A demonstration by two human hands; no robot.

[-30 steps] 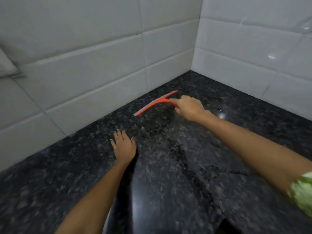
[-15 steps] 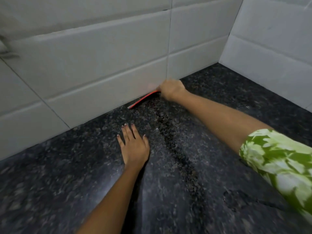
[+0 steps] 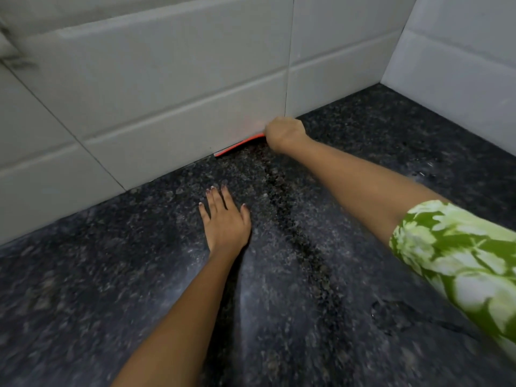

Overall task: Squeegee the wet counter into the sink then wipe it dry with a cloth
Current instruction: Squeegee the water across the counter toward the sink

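Observation:
A red squeegee [image 3: 238, 146] lies with its blade along the foot of the back wall, on the black speckled granite counter [image 3: 111, 275]. My right hand [image 3: 283, 134] is shut on its handle, pressed close to the tiles. Only the left part of the blade shows; the rest is behind my fist. My left hand [image 3: 224, 222] rests flat on the counter nearer to me, fingers spread, holding nothing. A dark wet streak [image 3: 296, 233] runs from the squeegee toward me. No sink or cloth is in view.
White tiled walls [image 3: 156, 88] meet in a corner at the upper right [image 3: 396, 51]. A patch of water drops [image 3: 391, 314] sits on the counter at the lower right, under my green-patterned sleeve [image 3: 460, 263].
My right hand has pushed the squeegee away from me, from the open counter up against the back wall. The left hand has stayed flat on the counter. The view has shifted toward the wall.

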